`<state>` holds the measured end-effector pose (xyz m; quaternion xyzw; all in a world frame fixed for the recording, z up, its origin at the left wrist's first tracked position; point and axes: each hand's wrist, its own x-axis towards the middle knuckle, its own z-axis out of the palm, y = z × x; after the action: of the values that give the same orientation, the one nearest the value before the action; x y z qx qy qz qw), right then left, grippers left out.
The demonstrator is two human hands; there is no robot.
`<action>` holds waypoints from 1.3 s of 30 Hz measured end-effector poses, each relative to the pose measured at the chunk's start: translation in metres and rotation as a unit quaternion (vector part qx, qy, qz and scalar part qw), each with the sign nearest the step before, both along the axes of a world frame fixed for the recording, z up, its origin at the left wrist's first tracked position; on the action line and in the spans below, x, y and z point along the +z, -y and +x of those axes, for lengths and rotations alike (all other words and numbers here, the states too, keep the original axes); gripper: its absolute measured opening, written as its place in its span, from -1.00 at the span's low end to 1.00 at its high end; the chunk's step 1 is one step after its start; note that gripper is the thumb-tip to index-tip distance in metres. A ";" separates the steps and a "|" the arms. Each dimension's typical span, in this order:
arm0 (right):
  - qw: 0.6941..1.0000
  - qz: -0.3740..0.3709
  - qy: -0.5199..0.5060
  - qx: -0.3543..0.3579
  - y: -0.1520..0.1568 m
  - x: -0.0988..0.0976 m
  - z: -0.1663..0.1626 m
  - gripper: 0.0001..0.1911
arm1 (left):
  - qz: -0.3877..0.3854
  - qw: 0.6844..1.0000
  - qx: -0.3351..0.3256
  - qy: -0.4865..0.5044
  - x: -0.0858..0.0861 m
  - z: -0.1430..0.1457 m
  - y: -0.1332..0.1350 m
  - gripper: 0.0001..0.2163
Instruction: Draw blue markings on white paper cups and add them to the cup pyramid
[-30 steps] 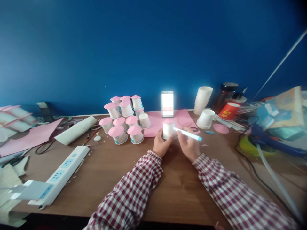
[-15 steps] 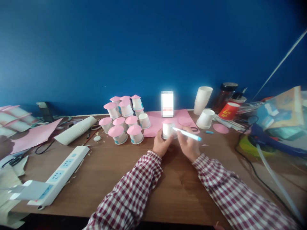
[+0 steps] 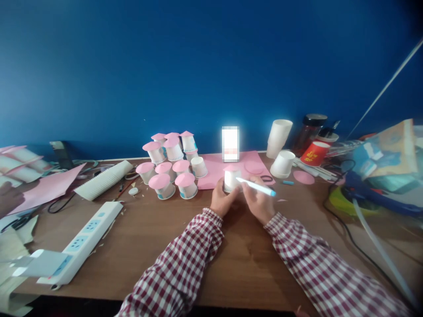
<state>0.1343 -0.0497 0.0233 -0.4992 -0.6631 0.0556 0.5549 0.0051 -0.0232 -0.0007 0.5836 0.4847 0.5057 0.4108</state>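
A white paper cup (image 3: pixel 230 179) stands upside down in front of me with a pink paper cone on top. My left hand (image 3: pixel 222 197) is closed around its left side. Between the fingers of my right hand (image 3: pixel 259 200) is a white marker (image 3: pixel 257 186) with a light blue end, its tip at or close to the cup's wall. Pink paper (image 3: pixel 211 169) lies behind the cup, with the dark handles of scissors (image 3: pixel 266 178) on it. A blue marker cap (image 3: pixel 288 182) rests on the table to the right.
Several pink-topped cups (image 3: pixel 160 185) stand at the left, beside a plain cup (image 3: pixel 198 167). White cups (image 3: pixel 283 164) and a red cup (image 3: pixel 315 153) are at the right. A power strip (image 3: pixel 84 240) lies front left. Another person's hand (image 3: pixel 9 198) shows at the left edge.
The marker in my right hand has shifted slightly to the left along the cup. My left hand stays on the cup. The other person's hand at the left edge has come further into view.
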 end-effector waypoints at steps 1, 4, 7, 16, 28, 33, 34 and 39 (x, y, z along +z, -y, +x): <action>1.000 -0.001 0.001 0.000 0.000 0.001 0.000 -0.84 | 0.000 1.000 0.000 0.000 0.000 0.000 0.000 -0.56; 1.000 -0.002 -0.001 -0.005 0.001 0.001 0.000 -0.83 | -0.002 1.000 0.001 -0.001 0.001 0.000 0.000 -0.57; 1.000 0.002 -0.005 -0.009 -0.001 -0.001 0.000 -0.83 | 0.004 1.000 0.005 -0.009 0.001 0.000 0.000 -0.57; 1.000 0.014 -0.001 -0.017 -0.003 -0.003 0.002 -0.85 | 0.004 1.000 0.005 -0.005 0.001 0.000 0.000 -0.57; 1.000 0.005 -0.011 -0.022 -0.003 -0.002 0.003 -0.84 | -0.006 1.000 0.009 -0.016 0.002 0.000 -0.001 -0.55; 1.000 0.003 -0.010 -0.021 -0.004 -0.003 0.003 -0.83 | -0.008 1.000 0.009 -0.014 0.001 0.000 -0.001 -0.55; 1.000 0.003 -0.010 -0.021 -0.004 -0.003 0.003 -0.83 | -0.006 1.000 0.008 -0.013 0.001 0.000 -0.001 -0.56; 1.000 0.003 -0.019 -0.018 -0.004 -0.003 0.003 -0.84 | -0.003 1.000 -0.004 -0.005 0.002 0.000 -0.001 -0.57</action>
<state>0.1372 -0.0458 0.0199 -0.5083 -0.6438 0.0532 0.5695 0.0047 -0.0224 0.0012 0.5870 0.4857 0.4995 0.4123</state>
